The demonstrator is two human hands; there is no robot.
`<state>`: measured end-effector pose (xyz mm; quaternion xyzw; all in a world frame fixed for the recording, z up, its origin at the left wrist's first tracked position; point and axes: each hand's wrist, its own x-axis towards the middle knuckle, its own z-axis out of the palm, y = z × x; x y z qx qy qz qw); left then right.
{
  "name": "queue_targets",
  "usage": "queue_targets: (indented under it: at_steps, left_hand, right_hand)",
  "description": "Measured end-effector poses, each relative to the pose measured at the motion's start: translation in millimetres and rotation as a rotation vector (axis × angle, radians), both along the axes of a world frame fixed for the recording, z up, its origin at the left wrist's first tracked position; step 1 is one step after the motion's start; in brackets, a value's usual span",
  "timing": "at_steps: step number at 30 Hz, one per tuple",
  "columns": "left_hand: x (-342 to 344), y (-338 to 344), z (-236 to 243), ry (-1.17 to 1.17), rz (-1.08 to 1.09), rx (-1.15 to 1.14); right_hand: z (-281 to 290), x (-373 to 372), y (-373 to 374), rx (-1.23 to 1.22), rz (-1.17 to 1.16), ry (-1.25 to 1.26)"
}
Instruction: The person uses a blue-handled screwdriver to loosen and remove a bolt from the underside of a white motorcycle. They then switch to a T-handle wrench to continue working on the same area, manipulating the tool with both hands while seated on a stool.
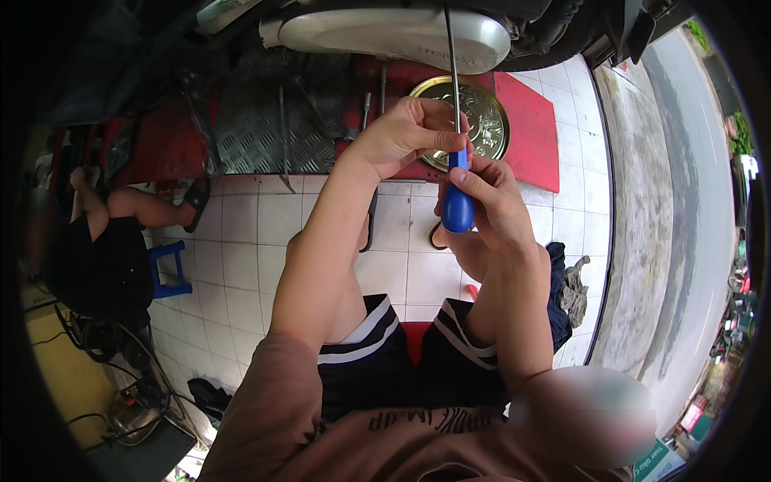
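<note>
A long screwdriver (454,88) points up toward the underside of a vehicle, beside a silver cover (377,34). My left hand (409,136) closes its fingers and thumb round the screwdriver where the shaft meets the blue handle. My right hand (486,193) is wrapped round the blue handle just below it. Behind both hands lies a round gold metal tray (490,104) on a red platform (530,136). To the left of my hands, long metal tools (284,145) lie on the platform's checkered steel plate (249,112). I cannot make out what the screwdriver's tip touches.
At the left, another person (96,241) sits near a blue stool (170,269), with hoses and a machine (132,410) below. Dark cloths (560,297) lie right of my knees on the white tiles (233,225). A concrete strip and road (675,201) run along the right.
</note>
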<state>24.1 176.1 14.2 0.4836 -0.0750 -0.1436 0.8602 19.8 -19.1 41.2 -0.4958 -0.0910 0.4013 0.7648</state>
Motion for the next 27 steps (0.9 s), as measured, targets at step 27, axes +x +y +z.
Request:
queue_targets:
  at_steps: [27]
  left_hand:
    - [-3.3, -3.0, 6.6, -0.002, -0.172, -0.185]
  right_hand:
    - [18.5, -8.6, 2.0, 0.3, 0.008, 0.332]
